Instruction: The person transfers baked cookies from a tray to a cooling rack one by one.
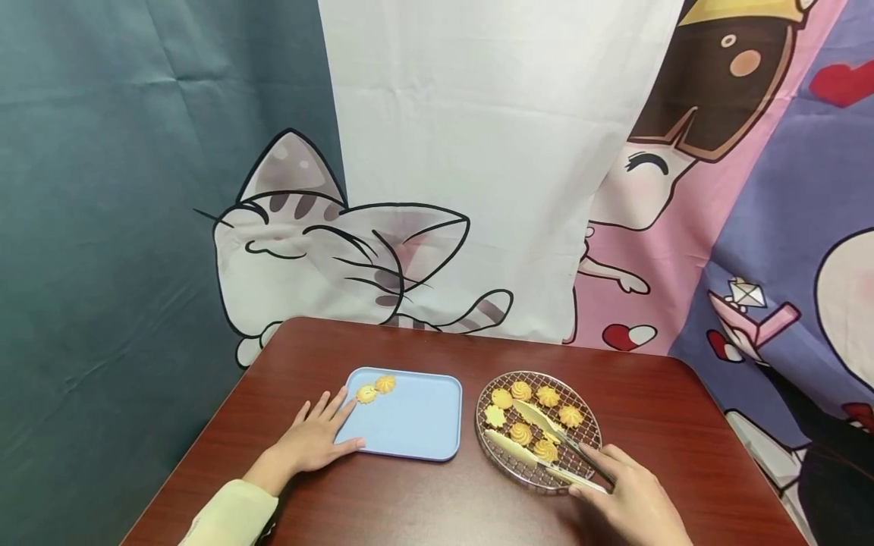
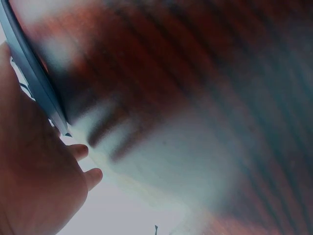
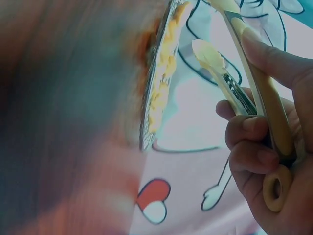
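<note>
Cookies on tray (image 1: pixel 376 388): two sit at the far left corner of the blue tray (image 1: pixel 416 425), side by side.
Left hand (image 1: pixel 315 437): flat, fingers straight, resting on the tray's left edge and the table (image 1: pixel 423 508).
Rack (image 1: pixel 587 444): round wire one, just right of the tray, bearing seven cookies (image 1: pixel 521 433).
Tongs (image 1: pixel 539 447): arms spread wide over the rack.
Right hand (image 1: pixel 631 493): curled around the tongs' handle end at the rack's near edge.
</note>
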Demonstrator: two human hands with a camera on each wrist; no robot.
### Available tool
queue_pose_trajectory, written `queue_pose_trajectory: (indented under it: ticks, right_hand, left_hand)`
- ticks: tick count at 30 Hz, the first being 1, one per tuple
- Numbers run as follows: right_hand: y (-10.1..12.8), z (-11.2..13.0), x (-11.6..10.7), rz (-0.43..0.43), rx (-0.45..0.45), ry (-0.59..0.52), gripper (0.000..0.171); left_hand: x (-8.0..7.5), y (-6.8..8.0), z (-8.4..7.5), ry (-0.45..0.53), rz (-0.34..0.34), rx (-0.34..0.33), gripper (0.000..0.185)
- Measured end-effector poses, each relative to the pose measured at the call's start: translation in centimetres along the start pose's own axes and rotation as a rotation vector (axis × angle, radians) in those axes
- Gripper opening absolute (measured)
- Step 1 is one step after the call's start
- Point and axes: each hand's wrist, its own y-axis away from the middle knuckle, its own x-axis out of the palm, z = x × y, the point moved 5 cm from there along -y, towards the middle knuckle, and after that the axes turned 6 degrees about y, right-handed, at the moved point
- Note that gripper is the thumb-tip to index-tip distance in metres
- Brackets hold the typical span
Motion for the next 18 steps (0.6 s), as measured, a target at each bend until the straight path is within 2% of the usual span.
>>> queue_pose_trajectory:
  ticks: [8, 11, 18]
  right_hand:
    - [-2.4, 2.6, 1.3, -0.050, -0.059, -0.045, 0.059]
    - [-3.2, 3.4, 2.2, -0.037, -0.074, -0.060, 0.059]
    - [-4.7, 5.1, 4.1, 0.026, -0.047, -0.082, 0.062]
  left_hand:
    - [-0.2, -0.1, 0.0, -0.004, 0.001, -0.007, 0.089]
    - [-0.2, 0.0, -0.1, 0.002, -0.001, -0.007, 0.089]
    - [-0.2, 0.0, -0.3, 0.034, -0.016, 0.022, 0.087]
